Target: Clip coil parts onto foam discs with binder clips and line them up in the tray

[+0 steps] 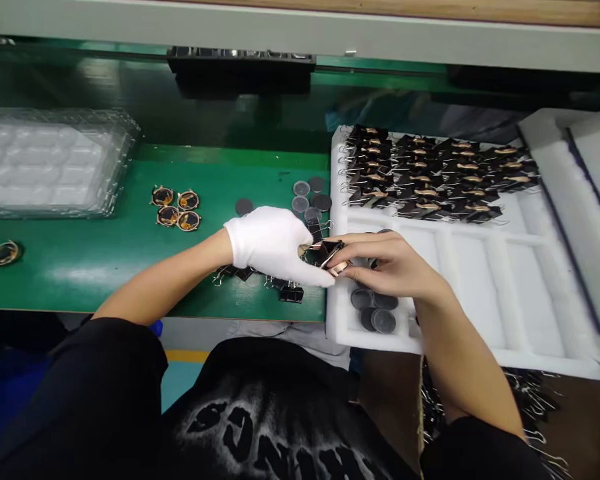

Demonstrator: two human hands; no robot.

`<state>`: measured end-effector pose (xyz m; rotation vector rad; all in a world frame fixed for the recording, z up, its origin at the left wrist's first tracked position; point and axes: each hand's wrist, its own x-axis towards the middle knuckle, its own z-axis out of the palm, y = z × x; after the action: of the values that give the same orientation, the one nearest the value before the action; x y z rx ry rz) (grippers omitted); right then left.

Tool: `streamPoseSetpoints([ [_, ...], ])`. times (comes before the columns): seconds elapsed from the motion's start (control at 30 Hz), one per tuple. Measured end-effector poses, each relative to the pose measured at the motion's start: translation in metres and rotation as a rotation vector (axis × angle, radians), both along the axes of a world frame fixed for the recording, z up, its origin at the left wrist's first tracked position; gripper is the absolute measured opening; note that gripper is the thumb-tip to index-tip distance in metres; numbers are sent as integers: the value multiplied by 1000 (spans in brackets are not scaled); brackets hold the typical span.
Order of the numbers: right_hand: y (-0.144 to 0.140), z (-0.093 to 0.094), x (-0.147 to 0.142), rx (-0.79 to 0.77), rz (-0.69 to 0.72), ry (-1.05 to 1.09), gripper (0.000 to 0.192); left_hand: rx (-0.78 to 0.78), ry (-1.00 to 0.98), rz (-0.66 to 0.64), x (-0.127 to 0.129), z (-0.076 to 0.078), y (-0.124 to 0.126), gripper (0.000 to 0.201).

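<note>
My left hand [273, 243], in a white glove, and my bare right hand [395, 263] meet over the left edge of the white foam tray [333, 313]. Between their fingertips is a black binder clip [327, 251] with wire handles, on a small rose-gold watch case [339, 269]. The fingers of both hands are closed around these pieces and partly cover them. Loose binder clips [292, 294] lie on the green bench below my left hand. Round dark discs [321, 202] lie beyond it, and more grey discs [383, 321] sit in the tray compartment under my right hand.
Rows of clipped watch cases [423, 177] fill the tray's far part. Open watch cases [178, 208] stand on the green bench [220, 180], with a single one [5, 253] farther left. Clear plastic trays [45, 163] are stacked back left. More binder clips [527, 400] lie below the foam tray.
</note>
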<state>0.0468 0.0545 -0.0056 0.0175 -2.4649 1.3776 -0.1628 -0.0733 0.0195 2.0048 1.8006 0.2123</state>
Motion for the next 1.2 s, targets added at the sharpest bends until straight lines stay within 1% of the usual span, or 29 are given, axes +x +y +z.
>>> streamPoseSetpoints([
  [0.07, 2, 0, 3, 0, 17, -19, 15, 12, 55, -25, 3, -3, 0, 64],
  [0.13, 5, 0, 4, -33, 13, -53, 12, 40, 91, -26, 4, -6, 2, 61],
  [0.2, 6, -1, 4, -125, -68, -41, 7, 68, 76, 2, 2, -8, 5, 59],
  [0.27, 7, -2, 2, -314, -238, 17, 9, 81, -1, 43, -2, -10, 7, 56],
  [0.33, 7, -4, -2, -565, -418, 51, 15, 88, -112, 69, -5, -10, 10, 54],
  [0.4, 6, -5, -6, -755, -536, 37, 21, 98, -215, 68, -5, -10, 12, 52],
  [0.43, 5, -5, -8, -807, -569, 24, 25, 102, -253, 60, -3, -11, 12, 52],
  [0.5, 4, -5, -9, -826, -608, 1, 31, 90, -313, 32, 2, -13, 14, 51],
  [0.57, 3, -6, -9, -791, -631, -13, 35, 64, -358, 18, 7, -16, 14, 50],
  [0.67, 2, -7, -7, -738, -645, -9, 39, 30, -391, 46, 11, -17, 13, 48],
  [0.77, -4, -10, -8, -718, -629, -3, 41, 5, -403, 64, 13, -17, 12, 48],
  [0.87, -12, -13, -12, -752, -628, 13, 41, -2, -423, 73, 14, -16, 12, 49],
  [0.93, -16, -15, -15, -791, -637, 28, 39, -10, -421, 95, 13, -12, 12, 50],
  [1.0, -18, -14, -15, -836, -650, 32, 35, -62, -379, 98, 7, -5, 12, 50],
  [1.07, -17, -13, -13, -867, -676, 42, 32, -115, -310, 58, -2, 2, 13, 47],
  [1.1, -15, -12, -10, -875, -691, 52, 30, -104, -258, 49, -8, 4, 13, 46],
  [1.13, -13, -11, -7, -876, -708, 69, 27, -56, -189, 64, -13, 4, 15, 44],
  [1.2, -7, -10, -1, -855, -720, 93, 23, 97, 1, 133, -20, -1, 19, 43],
])
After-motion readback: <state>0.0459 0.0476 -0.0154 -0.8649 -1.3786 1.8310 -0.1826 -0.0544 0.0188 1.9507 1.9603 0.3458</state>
